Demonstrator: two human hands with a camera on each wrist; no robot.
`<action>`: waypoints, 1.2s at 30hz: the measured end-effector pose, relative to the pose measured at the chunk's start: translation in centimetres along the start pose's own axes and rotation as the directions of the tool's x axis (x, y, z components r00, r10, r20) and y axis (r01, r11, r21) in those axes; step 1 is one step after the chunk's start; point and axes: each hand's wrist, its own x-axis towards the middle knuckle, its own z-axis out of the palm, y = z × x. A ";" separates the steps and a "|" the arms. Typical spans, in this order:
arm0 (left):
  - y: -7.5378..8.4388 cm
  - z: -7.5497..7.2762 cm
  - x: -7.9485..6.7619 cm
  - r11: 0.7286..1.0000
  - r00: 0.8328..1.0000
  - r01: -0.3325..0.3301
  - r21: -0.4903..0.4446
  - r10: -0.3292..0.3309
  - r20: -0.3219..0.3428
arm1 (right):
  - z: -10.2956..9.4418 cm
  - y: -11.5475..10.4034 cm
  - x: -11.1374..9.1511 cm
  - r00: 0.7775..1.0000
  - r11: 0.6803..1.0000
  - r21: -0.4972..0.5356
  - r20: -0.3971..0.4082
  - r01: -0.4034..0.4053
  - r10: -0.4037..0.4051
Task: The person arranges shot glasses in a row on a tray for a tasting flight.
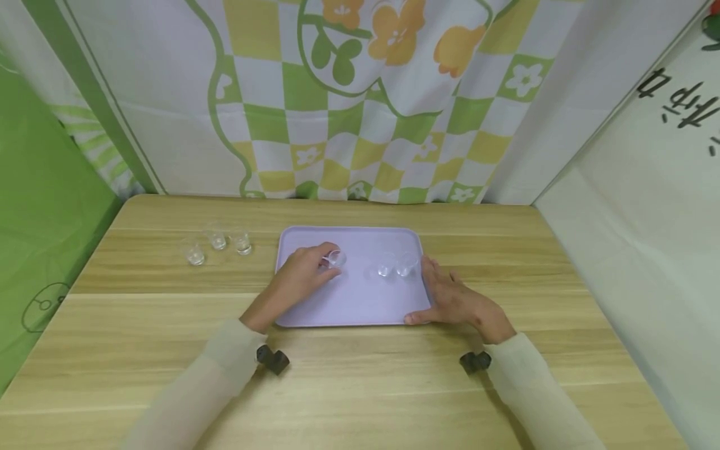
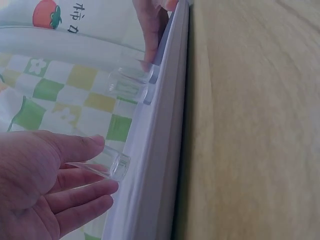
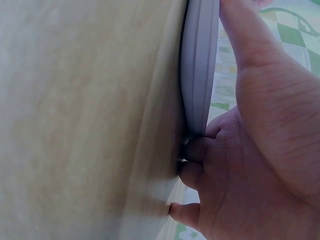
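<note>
My left hand (image 1: 304, 273) pinches a small clear shot glass (image 1: 337, 258) between thumb and fingers, over the left part of a pale purple tray (image 1: 351, 306). In the left wrist view the base of this glass (image 2: 120, 167) points toward the tray surface. Two more clear glasses (image 1: 385, 269) stand side by side on the tray's right half. At the tray's right side, my right hand (image 1: 457, 301) rests against the edge, thumb spread to the front corner. Its fingers (image 3: 200, 148) touch the tray's side and the tabletop in the right wrist view.
Three similar clear glasses (image 1: 218, 241) stand grouped on the wooden table (image 1: 360, 387), left of the tray. Behind the table hangs a green and yellow checked curtain (image 1: 349, 137). A white cloth wall (image 1: 641, 206) borders the right side, a green one (image 1: 45, 162) the left.
</note>
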 end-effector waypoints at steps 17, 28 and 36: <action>1.2 0.9 1.0 0.999 0.999 -0.031 0.016 0.031 0.029 | 0.1 0.1 0.1 1.000 1.000 0.017 0.003 0.002 -0.002; 1.5 2.0 1.9 0.998 0.998 -0.057 0.012 0.056 0.042 | 0.1 -0.1 0.0 1.000 1.000 0.009 -0.007 0.012 -0.012; 2.1 2.6 2.3 1.000 0.998 -0.029 0.002 0.029 0.064 | 0.2 -0.1 0.0 1.000 1.000 0.012 -0.018 0.014 -0.014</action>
